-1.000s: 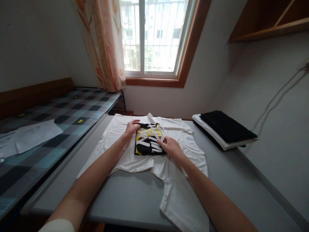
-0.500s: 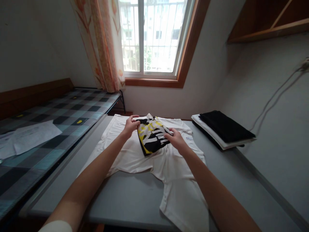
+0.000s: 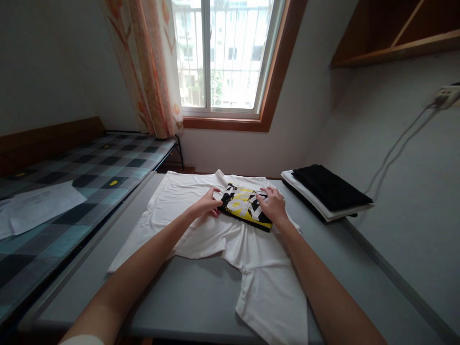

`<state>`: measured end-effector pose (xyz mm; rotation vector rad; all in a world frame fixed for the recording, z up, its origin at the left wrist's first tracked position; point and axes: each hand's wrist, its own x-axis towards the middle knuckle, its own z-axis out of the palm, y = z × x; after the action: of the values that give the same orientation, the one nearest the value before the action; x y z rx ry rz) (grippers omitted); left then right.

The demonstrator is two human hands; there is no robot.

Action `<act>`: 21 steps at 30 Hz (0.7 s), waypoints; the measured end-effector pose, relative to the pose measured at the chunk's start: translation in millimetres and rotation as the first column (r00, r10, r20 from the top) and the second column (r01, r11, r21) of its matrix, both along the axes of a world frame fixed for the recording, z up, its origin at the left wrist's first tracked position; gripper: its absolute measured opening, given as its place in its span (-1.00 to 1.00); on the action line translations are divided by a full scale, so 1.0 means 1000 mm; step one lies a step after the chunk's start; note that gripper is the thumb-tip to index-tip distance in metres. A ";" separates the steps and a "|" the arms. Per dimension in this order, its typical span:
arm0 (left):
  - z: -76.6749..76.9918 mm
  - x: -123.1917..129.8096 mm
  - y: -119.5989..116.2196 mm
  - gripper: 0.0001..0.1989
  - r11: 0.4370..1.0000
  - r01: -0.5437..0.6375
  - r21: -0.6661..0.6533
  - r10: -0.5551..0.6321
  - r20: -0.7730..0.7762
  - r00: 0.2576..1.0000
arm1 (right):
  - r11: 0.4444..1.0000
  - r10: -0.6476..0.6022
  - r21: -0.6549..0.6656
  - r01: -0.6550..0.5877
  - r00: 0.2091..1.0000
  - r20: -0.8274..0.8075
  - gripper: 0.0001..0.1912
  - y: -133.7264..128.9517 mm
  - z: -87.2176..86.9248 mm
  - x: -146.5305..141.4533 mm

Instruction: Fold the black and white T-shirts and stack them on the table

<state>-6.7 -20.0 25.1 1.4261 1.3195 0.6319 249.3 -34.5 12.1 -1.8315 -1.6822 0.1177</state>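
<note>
A folded garment (image 3: pixel 240 203), patterned in black, white and yellow, lies over a white T-shirt (image 3: pixel 187 235) that is spread out on the grey table. At the garment's left edge is my left hand (image 3: pixel 207 203), its fingers curled around the border. My right hand (image 3: pixel 273 205) grips the right end, with fingers bent over the top. The underside of the garment and parts of the fingers beneath it are hidden. One sleeve of the T-shirt stretches toward me at the lower right.
A folded stack of black and white cloth (image 3: pixel 328 189) rests on the table (image 3: pixel 187 292) at the right, by the wall. To the left stands a bed with a checked cover (image 3: pixel 108 165) and papers (image 3: pixel 45 203). A cable (image 3: pixel 391 148) hangs from a wall socket (image 3: pixel 445 97).
The folded garment has turned and shifted right, and now lies flatter on the T-shirt. My left hand has moved right and nearer to me; my right hand has also moved right.
</note>
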 end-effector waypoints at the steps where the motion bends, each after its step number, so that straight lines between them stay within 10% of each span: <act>1: -0.001 0.000 0.001 -0.44 0.996 0.003 0.090 0.001 -0.042 0.999 | 0.999 0.047 0.011 -0.048 0.996 0.074 -0.53 -0.003 0.002 -0.008; 3: -0.004 0.003 0.001 -0.58 0.922 0.003 0.386 0.042 -0.107 0.993 | 0.990 0.140 -0.007 -0.142 0.970 0.201 -0.45 -0.009 0.004 -0.022; 5: -0.010 0.006 -0.001 -0.63 0.733 0.055 0.678 0.065 -0.151 0.986 | 0.976 0.216 -0.065 -0.206 0.929 0.299 -0.39 -0.014 0.002 -0.033; 8: -0.019 0.011 -0.009 -0.53 0.524 0.294 0.800 -0.029 -0.328 0.944 | 0.959 0.279 -0.163 -0.233 0.881 0.383 -0.34 -0.018 -0.006 -0.041; 13: -0.030 0.009 -0.017 -0.36 0.471 0.612 0.635 -0.181 -0.610 0.772 | 0.950 0.294 -0.228 -0.215 0.862 0.413 -0.31 -0.021 -0.014 -0.041; 21: -0.032 0.007 -0.015 -0.40 0.392 0.627 0.674 -0.079 -0.654 0.753 | 0.938 0.336 -0.213 -0.273 0.869 0.363 -0.27 -0.035 -0.024 -0.019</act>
<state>0.1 -35.2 -6.5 2.8754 0.9610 0.6429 230.7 -69.4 -12.0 -1.7671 -2.3039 0.0096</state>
